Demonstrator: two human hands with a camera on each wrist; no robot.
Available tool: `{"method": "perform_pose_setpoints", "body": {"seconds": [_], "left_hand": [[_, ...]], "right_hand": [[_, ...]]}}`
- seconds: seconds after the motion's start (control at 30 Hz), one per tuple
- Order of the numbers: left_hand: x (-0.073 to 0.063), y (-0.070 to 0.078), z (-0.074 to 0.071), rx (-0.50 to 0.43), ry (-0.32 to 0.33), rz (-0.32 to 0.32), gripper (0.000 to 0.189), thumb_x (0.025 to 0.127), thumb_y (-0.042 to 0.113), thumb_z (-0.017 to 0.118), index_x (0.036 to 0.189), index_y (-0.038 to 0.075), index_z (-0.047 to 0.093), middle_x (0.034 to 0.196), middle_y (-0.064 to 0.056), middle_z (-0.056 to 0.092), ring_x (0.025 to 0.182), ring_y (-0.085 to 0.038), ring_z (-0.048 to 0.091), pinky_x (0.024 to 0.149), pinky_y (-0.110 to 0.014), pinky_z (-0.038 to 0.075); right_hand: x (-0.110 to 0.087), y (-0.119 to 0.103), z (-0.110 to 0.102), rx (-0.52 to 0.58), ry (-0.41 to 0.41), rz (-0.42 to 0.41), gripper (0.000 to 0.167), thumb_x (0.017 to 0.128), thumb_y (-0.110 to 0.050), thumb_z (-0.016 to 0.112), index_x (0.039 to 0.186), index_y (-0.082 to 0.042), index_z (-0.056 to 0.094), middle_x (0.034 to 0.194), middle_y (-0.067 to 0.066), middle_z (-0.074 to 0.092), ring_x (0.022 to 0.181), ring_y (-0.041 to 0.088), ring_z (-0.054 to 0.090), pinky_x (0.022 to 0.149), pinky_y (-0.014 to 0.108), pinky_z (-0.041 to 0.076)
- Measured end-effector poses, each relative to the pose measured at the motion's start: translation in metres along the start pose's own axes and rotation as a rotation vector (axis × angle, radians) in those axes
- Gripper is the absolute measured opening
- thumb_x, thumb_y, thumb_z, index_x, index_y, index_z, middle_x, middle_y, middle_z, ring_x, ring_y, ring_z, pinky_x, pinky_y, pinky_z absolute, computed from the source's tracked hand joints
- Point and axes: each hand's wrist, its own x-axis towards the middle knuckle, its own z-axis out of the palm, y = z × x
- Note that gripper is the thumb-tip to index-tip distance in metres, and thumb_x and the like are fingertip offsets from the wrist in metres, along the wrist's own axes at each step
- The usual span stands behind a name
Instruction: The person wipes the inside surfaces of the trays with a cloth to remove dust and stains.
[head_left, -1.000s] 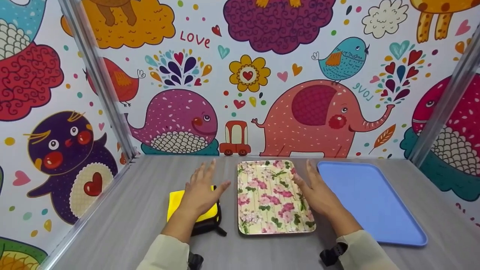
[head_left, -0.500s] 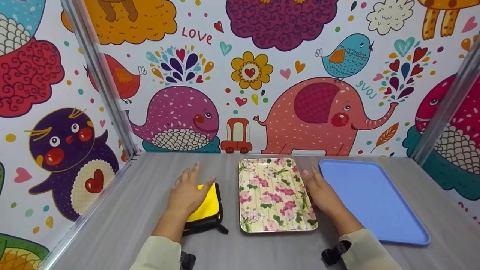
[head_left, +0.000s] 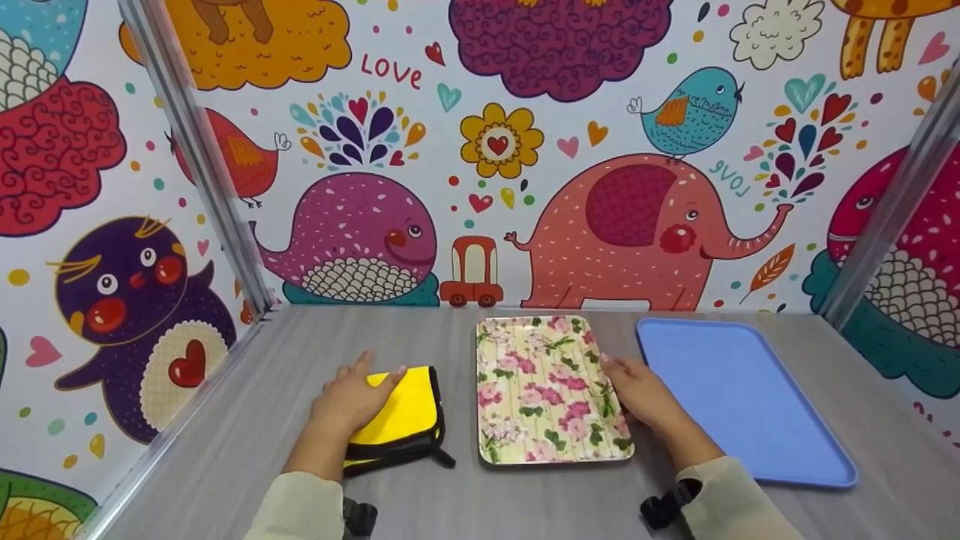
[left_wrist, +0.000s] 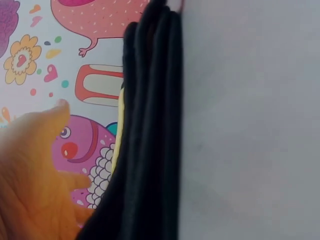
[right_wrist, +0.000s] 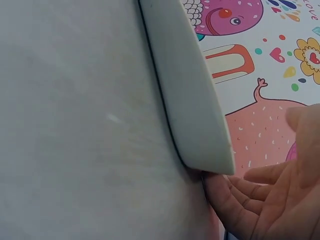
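Note:
A folded yellow cloth [head_left: 405, 409] with black edging lies on the left part of the table; its stacked dark edges [left_wrist: 152, 130] show in the left wrist view. My left hand [head_left: 347, 401] is at the cloth's left side, thumb spread above it and fingers loosely extended. Right of the cloth sits a rectangular tray [head_left: 551, 394] with pink flowers on cream. Beside the tray's right rim is my right hand [head_left: 643, 394]. In the right wrist view, its fingers [right_wrist: 230, 200] are at the lower end of the tray's pale side wall [right_wrist: 192, 95], with the thumb raised apart.
A blue rectangular tray [head_left: 750, 405] lies on the grey table [head_left: 510, 502] to the right, close by my right forearm. Panels with printed cartoon animals [head_left: 622, 240] enclose the back and sides, joined by metal posts [head_left: 217, 165].
My left hand has moved left and nearer me, uncovering more of the yellow cloth. My right hand has drawn nearer me and lowered from the flowered tray's rim to its right side.

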Motion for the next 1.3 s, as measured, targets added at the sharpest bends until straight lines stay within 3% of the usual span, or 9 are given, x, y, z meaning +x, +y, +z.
{"method": "perform_pose_setpoints", "body": {"seconds": [0.17,0.23,0.33,0.5,0.87,1.17,1.3], "left_hand": [[0.0,-0.006,-0.005,-0.036,-0.024,-0.06,0.087,0.1,0.058,0.056,0.161,0.001,0.029,0.156,-0.035,0.039,0.135,-0.051,0.044,0.118,-0.07,0.034],[0.001,-0.008,-0.007,-0.055,-0.029,-0.079,0.084,0.101,0.051,0.059,0.159,-0.003,0.03,0.155,-0.035,0.041,0.133,-0.049,0.046,0.118,-0.068,0.035],[0.001,-0.012,-0.009,-0.082,-0.042,-0.1,0.082,0.101,0.045,0.061,0.157,-0.007,0.031,0.153,-0.036,0.042,0.13,-0.048,0.048,0.119,-0.067,0.036],[0.003,-0.017,-0.011,-0.113,-0.06,-0.109,0.076,0.1,0.035,0.064,0.154,-0.009,0.036,0.149,-0.035,0.048,0.12,-0.043,0.053,0.117,-0.063,0.04],[0.007,-0.024,-0.011,-0.207,-0.1,-0.166,0.066,0.099,0.027,0.069,0.143,-0.014,0.042,0.13,-0.029,0.057,0.108,-0.037,0.054,0.108,-0.053,0.048],[0.009,-0.025,-0.011,-0.302,-0.109,-0.159,0.073,0.099,0.021,0.069,0.15,-0.014,0.03,0.145,-0.035,0.047,0.117,-0.039,0.052,0.115,-0.056,0.044],[0.011,-0.025,-0.011,-0.373,-0.11,-0.161,0.073,0.099,0.02,0.069,0.151,-0.015,0.031,0.146,-0.035,0.047,0.117,-0.039,0.053,0.114,-0.055,0.045]], "right_hand": [[0.0,0.004,0.001,-0.015,0.001,0.04,0.051,0.109,-0.04,0.052,0.136,0.002,0.063,0.092,0.013,0.068,0.062,0.016,0.06,0.052,0.032,0.052],[0.0,0.005,0.001,-0.029,-0.002,0.041,0.041,0.108,-0.035,0.055,0.123,0.0,0.07,0.075,0.006,0.061,0.055,0.013,0.055,0.049,0.03,0.047],[0.0,0.008,0.001,-0.047,-0.013,0.017,0.029,0.107,-0.025,0.057,0.104,-0.001,0.072,0.063,0.002,0.054,0.049,0.011,0.052,0.047,0.028,0.044],[0.001,0.01,0.001,-0.066,-0.009,-0.009,0.019,0.102,-0.012,0.061,0.092,0.0,0.072,0.06,0.003,0.059,0.048,0.01,0.055,0.047,0.027,0.049],[0.0,0.01,0.002,-0.045,-0.023,0.01,0.01,0.098,-0.006,0.063,0.095,0.001,0.07,0.055,0.004,0.058,0.044,0.012,0.055,0.046,0.026,0.049],[-0.001,0.009,0.001,-0.096,0.007,-0.028,0.023,0.096,-0.004,0.065,0.073,-0.005,0.06,0.053,0.002,0.058,0.043,0.011,0.056,0.046,0.027,0.044],[0.0,0.009,-0.001,-0.095,0.024,-0.007,0.015,0.094,-0.005,0.064,0.079,-0.004,0.066,0.053,0.001,0.058,0.045,0.011,0.055,0.046,0.026,0.043]]}}
